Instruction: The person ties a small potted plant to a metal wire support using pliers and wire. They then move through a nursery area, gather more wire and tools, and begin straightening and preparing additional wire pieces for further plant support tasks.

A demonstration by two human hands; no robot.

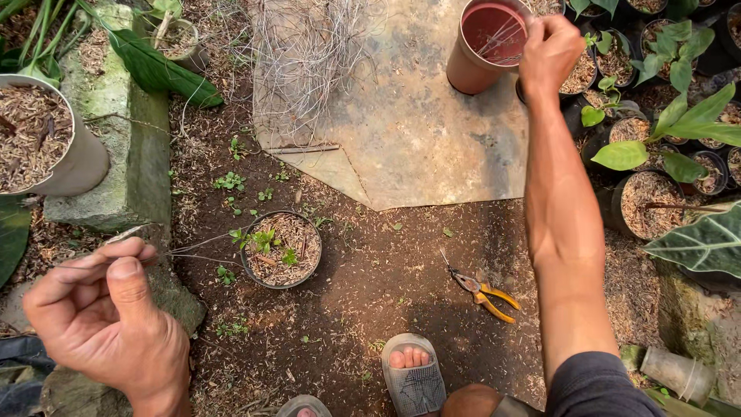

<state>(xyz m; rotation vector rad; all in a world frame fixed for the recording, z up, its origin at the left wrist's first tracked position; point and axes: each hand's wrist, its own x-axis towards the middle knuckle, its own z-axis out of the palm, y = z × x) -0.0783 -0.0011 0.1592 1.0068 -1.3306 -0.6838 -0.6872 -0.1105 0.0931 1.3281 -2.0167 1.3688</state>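
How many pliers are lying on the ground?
1. The yellow-handled pliers lie on the bare soil, between the small black pot and the outstretched right arm, just beyond the sandalled foot. Others could be hidden under leaves.

A small pot (281, 249) sat on the bare ground (386, 286) near the middle, with the pliers (482, 292) lying to its right. Behind them lay a flat sheet (417, 131), a bundle of wires (305, 54) on its left part and an empty pot (488, 45) on its far right. A stone block (127, 131) stood left, and potted plants (664, 139) crowded the right edge.
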